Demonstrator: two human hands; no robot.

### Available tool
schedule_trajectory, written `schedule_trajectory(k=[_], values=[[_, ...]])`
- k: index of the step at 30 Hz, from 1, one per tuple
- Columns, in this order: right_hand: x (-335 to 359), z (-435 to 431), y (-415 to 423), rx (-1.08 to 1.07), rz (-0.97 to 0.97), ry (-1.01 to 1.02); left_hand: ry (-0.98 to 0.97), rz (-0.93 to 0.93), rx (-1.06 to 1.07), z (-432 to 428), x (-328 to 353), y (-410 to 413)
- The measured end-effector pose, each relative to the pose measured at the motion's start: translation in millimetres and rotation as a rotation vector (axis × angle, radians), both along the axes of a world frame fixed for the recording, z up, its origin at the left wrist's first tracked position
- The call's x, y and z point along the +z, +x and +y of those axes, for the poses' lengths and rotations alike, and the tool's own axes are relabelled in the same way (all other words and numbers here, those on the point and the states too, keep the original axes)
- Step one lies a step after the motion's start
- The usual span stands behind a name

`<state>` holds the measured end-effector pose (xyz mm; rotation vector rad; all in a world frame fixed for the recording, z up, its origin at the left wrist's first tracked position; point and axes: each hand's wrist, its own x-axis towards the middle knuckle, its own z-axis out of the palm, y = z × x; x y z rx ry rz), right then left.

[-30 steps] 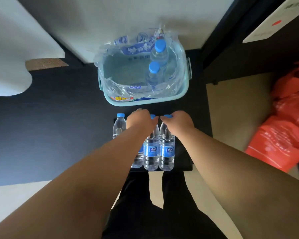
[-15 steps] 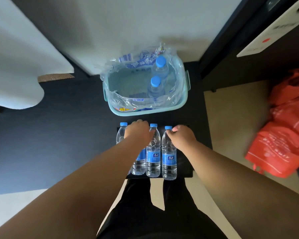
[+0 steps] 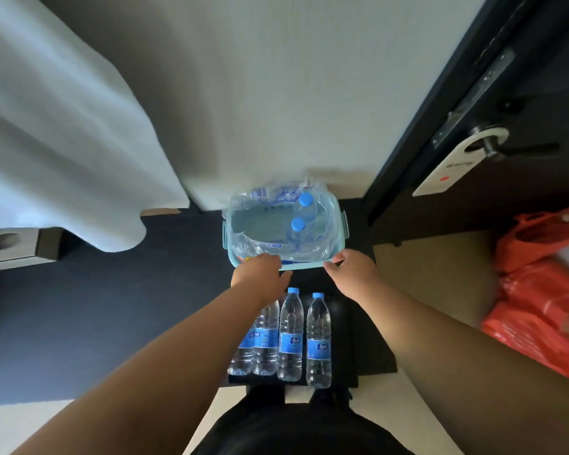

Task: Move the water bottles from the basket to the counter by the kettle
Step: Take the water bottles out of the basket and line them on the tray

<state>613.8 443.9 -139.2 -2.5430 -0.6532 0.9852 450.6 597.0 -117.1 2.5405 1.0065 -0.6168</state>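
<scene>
A pale teal basket (image 3: 341,230) lined with crumpled clear plastic wrap stands on the dark surface against the white wall. Two blue-capped water bottles (image 3: 301,221) stand upright in its right half. In front of it, several more bottles (image 3: 290,336) stand in a row on a black tray (image 3: 365,343); my left forearm covers the leftmost ones. My left hand (image 3: 258,272) hovers over the basket's near rim, fingers apart, holding nothing. My right hand (image 3: 352,272) is at the rim's near right corner, fingers spread and empty. No kettle is in view.
A white curtain hangs at the left above a grey tissue box (image 3: 14,247). A dark door with a handle and a white door hanger (image 3: 454,162) stands at the right. Orange plastic bags (image 3: 539,290) lie on the beige floor to the right.
Both hands let go of the bottles on the tray and moved forward to the basket's near rim. The camera tilted up, showing more wall and door.
</scene>
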Motion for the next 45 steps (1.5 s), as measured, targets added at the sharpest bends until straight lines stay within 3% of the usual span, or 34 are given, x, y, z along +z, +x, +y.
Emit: schedule_trajectory(k=[9, 20, 27, 34, 45], values=[[51, 46, 33, 0.077, -0.098, 0.089, -0.022, -0.156, 0.184, 30, 53, 37], [43, 104, 52, 0.187, -0.17, 0.15, -0.038, -0.168, 0.125, 43, 30, 80], [30, 131, 60, 0.374, -0.206, -0.048, -0.093, -0.202, 0.076, 42, -1, 93], [28, 131, 49, 0.348, -0.28, -0.15, -0.139, -0.254, 0.119, 39, -4, 84], [80, 88, 36, 0.165, -0.28, 0.275, -0.14, -0.513, 0.362, 47, 55, 58]])
